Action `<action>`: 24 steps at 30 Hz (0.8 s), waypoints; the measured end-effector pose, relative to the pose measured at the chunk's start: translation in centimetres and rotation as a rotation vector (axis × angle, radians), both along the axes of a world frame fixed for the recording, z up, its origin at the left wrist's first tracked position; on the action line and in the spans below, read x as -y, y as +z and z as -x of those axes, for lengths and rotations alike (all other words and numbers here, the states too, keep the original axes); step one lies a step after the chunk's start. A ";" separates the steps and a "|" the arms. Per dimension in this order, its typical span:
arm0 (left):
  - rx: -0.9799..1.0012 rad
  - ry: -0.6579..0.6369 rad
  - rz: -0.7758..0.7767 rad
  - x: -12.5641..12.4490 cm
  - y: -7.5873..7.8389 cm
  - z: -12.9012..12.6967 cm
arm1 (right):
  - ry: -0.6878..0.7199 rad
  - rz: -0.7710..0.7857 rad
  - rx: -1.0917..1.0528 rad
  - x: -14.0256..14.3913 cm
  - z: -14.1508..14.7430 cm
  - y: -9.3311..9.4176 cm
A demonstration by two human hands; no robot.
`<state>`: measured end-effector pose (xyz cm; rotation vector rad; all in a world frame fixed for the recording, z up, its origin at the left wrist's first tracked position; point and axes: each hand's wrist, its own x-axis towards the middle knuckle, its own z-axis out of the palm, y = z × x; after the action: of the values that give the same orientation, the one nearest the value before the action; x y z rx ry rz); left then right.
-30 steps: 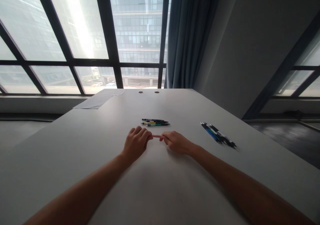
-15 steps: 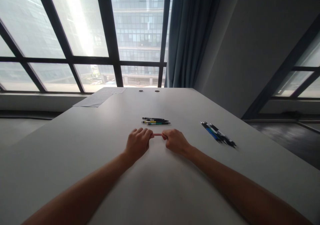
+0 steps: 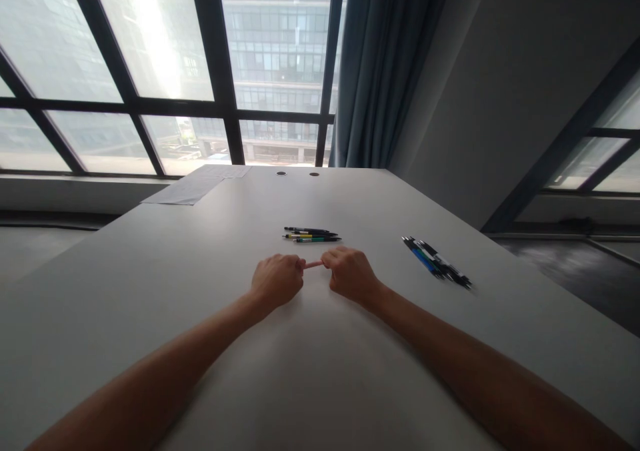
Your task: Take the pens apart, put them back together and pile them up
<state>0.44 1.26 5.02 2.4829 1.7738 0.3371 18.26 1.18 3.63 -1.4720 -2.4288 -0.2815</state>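
Note:
Between my two hands runs a thin pinkish-red strip point(image 3: 314, 264), too small to tell whether it is a band or a stick. One end sits in the closed fingers of my left hand point(image 3: 277, 279); my right hand point(image 3: 351, 271) is closed on the other end. The strip tilts, higher at the right. Just beyond the hands lies a small bunch of pens point(image 3: 311, 235), dark with yellow and green parts. Farther right, a second bunch of pens point(image 3: 436, 263), black, blue and white, lies slanted on the table.
The white table point(image 3: 320, 371) stretches away toward the window. Sheets of paper point(image 3: 185, 191) lie at its far left edge. Two round holes point(image 3: 314, 174) mark the far end. A blue-grey curtain point(image 3: 383, 71) hangs behind it.
The strip has gone from level to tilted, its right end higher. My right hand has turned slightly over it. The whole view has shifted a little, with the table higher in the picture.

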 end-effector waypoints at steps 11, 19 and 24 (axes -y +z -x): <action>-0.139 -0.380 -0.426 -0.8 -1.2 0.8 | -0.119 0.298 -0.282 -0.3 0.4 0.5; -0.108 -0.228 -0.249 0.0 -1.1 0.0 | -0.130 0.121 -0.185 0.3 1.2 -0.1; 0.067 -0.156 -0.072 0.0 -1.1 0.0 | 0.073 -0.113 0.063 0.1 0.6 0.0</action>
<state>0.47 1.22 3.90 2.6060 1.5579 0.4743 17.71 1.08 3.67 -1.3430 -2.4657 -0.4480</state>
